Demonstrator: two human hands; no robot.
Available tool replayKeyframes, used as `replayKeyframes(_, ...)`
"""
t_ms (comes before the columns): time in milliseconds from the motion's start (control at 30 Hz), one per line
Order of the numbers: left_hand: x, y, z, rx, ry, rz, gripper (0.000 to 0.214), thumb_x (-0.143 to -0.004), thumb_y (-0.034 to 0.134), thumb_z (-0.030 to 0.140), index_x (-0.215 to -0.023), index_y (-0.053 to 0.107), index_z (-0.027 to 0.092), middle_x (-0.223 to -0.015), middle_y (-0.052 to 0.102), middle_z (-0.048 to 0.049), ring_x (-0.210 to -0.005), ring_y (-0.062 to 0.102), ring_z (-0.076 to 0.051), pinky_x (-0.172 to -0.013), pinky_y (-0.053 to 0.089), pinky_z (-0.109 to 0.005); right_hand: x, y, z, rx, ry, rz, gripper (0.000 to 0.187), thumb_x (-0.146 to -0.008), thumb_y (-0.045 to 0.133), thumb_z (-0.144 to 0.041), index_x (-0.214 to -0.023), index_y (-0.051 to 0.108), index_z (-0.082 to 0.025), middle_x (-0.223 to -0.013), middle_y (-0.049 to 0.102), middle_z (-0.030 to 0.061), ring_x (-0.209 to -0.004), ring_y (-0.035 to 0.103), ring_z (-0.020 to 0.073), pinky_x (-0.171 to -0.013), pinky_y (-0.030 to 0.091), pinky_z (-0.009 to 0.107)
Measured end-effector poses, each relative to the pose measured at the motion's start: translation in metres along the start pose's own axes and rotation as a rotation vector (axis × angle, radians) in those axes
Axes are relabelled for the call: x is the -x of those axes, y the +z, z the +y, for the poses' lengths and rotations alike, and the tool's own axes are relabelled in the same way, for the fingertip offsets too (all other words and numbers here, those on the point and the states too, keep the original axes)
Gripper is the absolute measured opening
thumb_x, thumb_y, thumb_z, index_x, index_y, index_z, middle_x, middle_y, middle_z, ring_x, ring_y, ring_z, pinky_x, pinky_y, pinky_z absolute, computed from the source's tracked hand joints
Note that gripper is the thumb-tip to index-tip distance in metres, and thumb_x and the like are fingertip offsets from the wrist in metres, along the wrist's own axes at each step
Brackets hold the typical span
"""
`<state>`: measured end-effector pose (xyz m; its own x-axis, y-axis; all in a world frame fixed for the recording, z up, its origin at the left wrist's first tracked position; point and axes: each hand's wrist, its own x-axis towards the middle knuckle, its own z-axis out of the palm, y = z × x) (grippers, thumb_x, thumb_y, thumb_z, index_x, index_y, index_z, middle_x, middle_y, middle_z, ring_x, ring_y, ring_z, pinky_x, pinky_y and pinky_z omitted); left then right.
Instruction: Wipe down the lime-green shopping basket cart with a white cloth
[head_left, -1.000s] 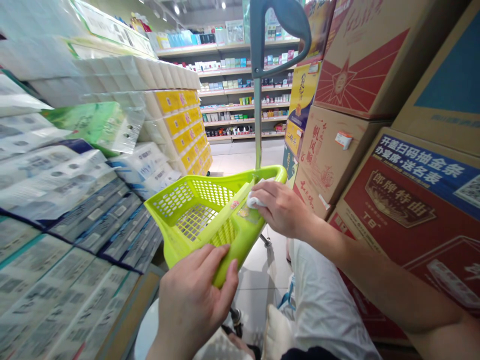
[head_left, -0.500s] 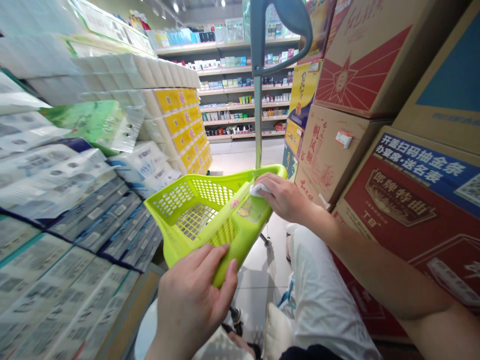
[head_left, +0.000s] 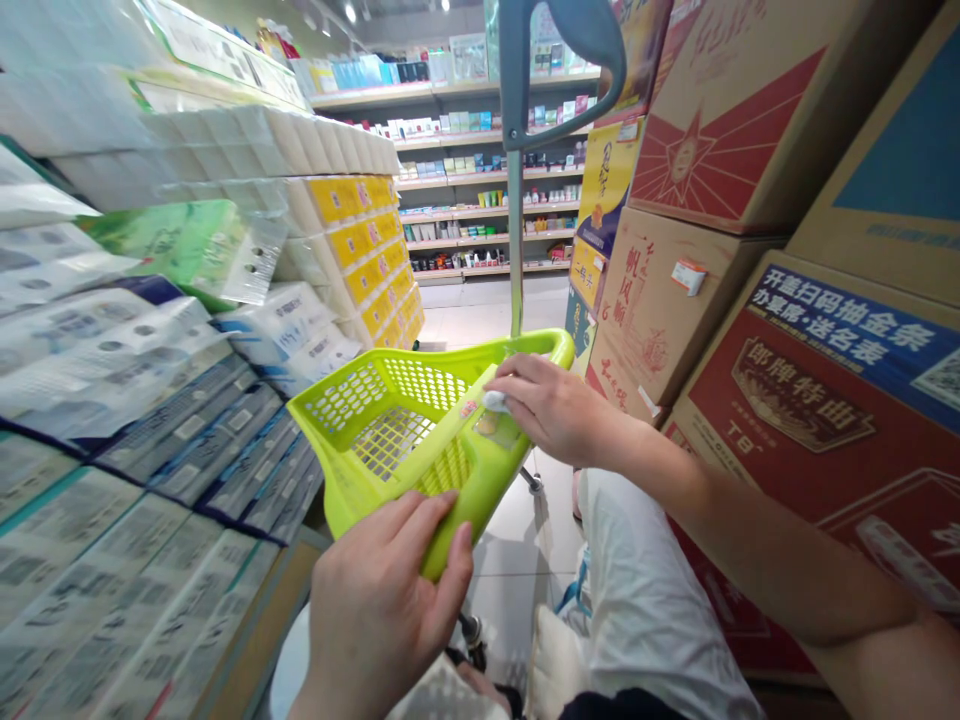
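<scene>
At seven o'clock, my left hand (head_left: pixel 390 590) clasps the basket (head_left: pixel 482 490); at four, my right hand (head_left: pixel 551 408) pinches a wad (head_left: pixel 494 401).

Glossy plastic basket (head_left: pixel 487 485); wad (head_left: pixel 495 401) (paper, perhaps).

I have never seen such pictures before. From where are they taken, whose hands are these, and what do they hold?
There is no machine here. One camera, worn on a person's head, looks forward and down, so both bare hands are the wearer's own. The left hand grips the near edge of a green basket. The right hand holds a small white wad against its rim, beside a patch that may be a sticker. Behind the basket stands a pole with a grey handle. Stacked packs are on the left, cartons on the right. What the wad is made of, I cannot tell.
</scene>
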<state>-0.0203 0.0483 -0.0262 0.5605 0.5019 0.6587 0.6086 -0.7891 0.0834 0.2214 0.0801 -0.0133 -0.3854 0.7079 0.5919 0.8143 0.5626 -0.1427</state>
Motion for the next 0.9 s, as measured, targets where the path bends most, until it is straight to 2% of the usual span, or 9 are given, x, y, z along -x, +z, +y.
replayKeyframes(100,0.0,0.0,0.0,-0.013,0.007,0.009,0.023,-0.091,0.051,0.036,-0.091,0.066,0.02,-0.08,0.072,-0.0042,-0.066,0.068,-0.016,-0.057,0.051,-0.025,-0.005,-0.004,0.001,0.062,0.051,-0.038,0.021,-0.096,0.043,-0.016,-0.101,0.063,-0.015,-0.101,0.062,0.0108,-0.098,0.058,0.0228,-0.092,0.05,0.041)
replayKeyframes(267,0.001,-0.001,0.0,0.006,0.007,0.013,0.021,-0.091,0.051,0.033,-0.091,0.066,0.018,-0.078,0.071,-0.004,-0.065,0.067,-0.016,-0.057,0.05,-0.024,-0.005,-0.001,-0.035,-0.055,-0.127,-0.114,0.019,-0.099,0.041,-0.02,-0.1,0.06,-0.016,-0.103,0.062,0.009,-0.1,0.058,0.02,-0.095,0.051,0.036)
replayKeyframes(333,0.002,-0.002,0.0,0.018,0.009,-0.01,0.02,-0.09,0.052,0.033,-0.093,0.066,0.018,-0.079,0.071,-0.0037,-0.066,0.067,-0.015,-0.058,0.05,-0.024,-0.004,0.0,-0.04,-0.079,-0.17,-0.112,0.021,-0.1,0.039,-0.021,-0.101,0.06,-0.017,-0.108,0.062,0.009,-0.103,0.058,0.0193,-0.097,0.05,0.035)
replayKeyframes(433,0.004,-0.002,-0.001,0.02,0.01,-0.019,0.02,-0.09,0.053,0.034,-0.094,0.066,0.018,-0.081,0.072,-0.0037,-0.067,0.067,-0.016,-0.059,0.05,-0.024,-0.005,0.002,-0.025,-0.112,-0.174,-0.093,0.022,-0.101,0.039,-0.02,-0.105,0.06,-0.017,-0.116,0.061,0.0096,-0.107,0.058,0.0185,-0.099,0.049,0.035)
replayKeyframes(567,0.003,0.0,0.0,-0.002,0.013,0.02,0.023,-0.091,0.05,0.035,-0.091,0.066,0.018,-0.079,0.071,-0.0041,-0.066,0.067,-0.016,-0.058,0.05,-0.026,-0.011,0.002,0.011,-0.047,0.0,-0.047,0.021,-0.099,0.041,-0.018,-0.1,0.062,-0.015,-0.104,0.063,0.0105,-0.1,0.06,0.0206,-0.093,0.05,0.038)
replayKeyframes(633,0.001,0.0,0.001,-0.01,0.012,0.035,0.023,-0.092,0.05,0.034,-0.09,0.066,0.018,-0.078,0.071,-0.0038,-0.065,0.066,-0.016,-0.058,0.05,-0.026,-0.013,0.001,0.013,-0.01,0.059,-0.024,0.021,-0.098,0.042,-0.017,-0.096,0.063,-0.014,-0.101,0.062,0.0111,-0.098,0.059,0.0215,-0.092,0.05,0.039)
replayKeyframes(700,-0.001,0.0,0.002,-0.011,0.015,0.034,0.023,-0.092,0.049,0.034,-0.089,0.066,0.018,-0.077,0.071,-0.0036,-0.065,0.066,-0.016,-0.058,0.049,-0.025,-0.012,0.001,-0.001,-0.029,0.011,-0.047,0.02,-0.098,0.043,-0.017,-0.097,0.063,-0.015,-0.103,0.062,0.011,-0.1,0.058,0.021,-0.093,0.05,0.039)
replayKeyframes(833,-0.001,0.0,0.002,-0.015,0.034,0.036,0.025,-0.093,0.047,0.034,-0.089,0.065,0.017,-0.077,0.071,-0.0046,-0.063,0.066,-0.016,-0.055,0.048,-0.026,-0.006,0.004,-0.04,-0.112,-0.207,-0.124,0.021,-0.099,0.044,-0.021,-0.101,0.063,-0.014,-0.111,0.062,0.012,-0.105,0.057,0.0214,-0.098,0.047,0.039)
replayKeyframes(900,0.0,-0.001,0.0,-0.012,0.034,0.029,0.025,-0.093,0.048,0.034,-0.09,0.065,0.017,-0.078,0.072,-0.0046,-0.063,0.066,-0.016,-0.056,0.049,-0.026,-0.005,0.006,-0.043,-0.143,-0.229,-0.132,0.022,-0.099,0.042,-0.021,-0.102,0.063,-0.014,-0.113,0.063,0.0121,-0.105,0.058,0.0208,-0.098,0.047,0.037)
